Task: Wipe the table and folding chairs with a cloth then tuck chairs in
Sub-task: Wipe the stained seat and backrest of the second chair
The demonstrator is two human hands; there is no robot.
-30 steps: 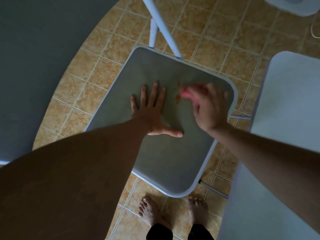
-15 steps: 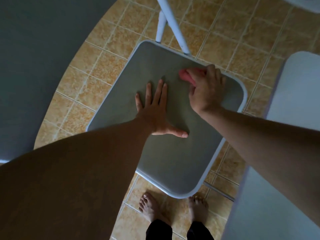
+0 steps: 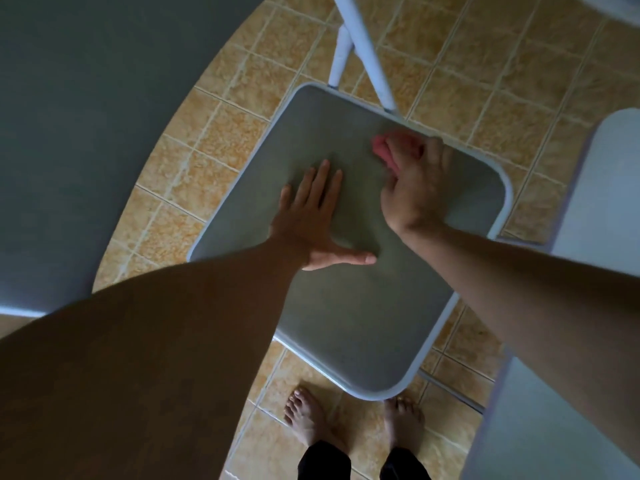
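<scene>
Against the frame of half a second ago I see the right hand (image 3: 414, 188) has carried the pink cloth (image 3: 384, 150) a little further up the chair seat (image 3: 346, 320), closer to the far edge just below the white chair legs (image 3: 360, 46); against the frame of a second ago the move is larger, since the cloth then sat lower on the seat, and the brownish specks that lay beside it there no longer show; the left hand (image 3: 311, 220) has stayed where it was, flat near the middle of the seat.

The right hand's grip is closed on the cloth, fingers curled over it and knuckles up, the wrist bent and the forearm running in from the lower right; the cloth shows only as a bunched pink edge past the fingertips, pressed on the seat near its far edge, towards the far right corner; the left hand's grip is fully open and holds nothing, palm down on the seat, four fingers together pointing towards the far edge, thumb splayed out to the right; its arm comes in from the lower left and fills that corner of the view.

The grey bench (image 3: 86, 133) curves along the left, apart from the seat, with tiled floor (image 3: 214, 140) between; a second pale chair seat (image 3: 606, 202) stands at the right; two bare feet (image 3: 308, 417) stand on the floor just below the seat's near corner.
</scene>
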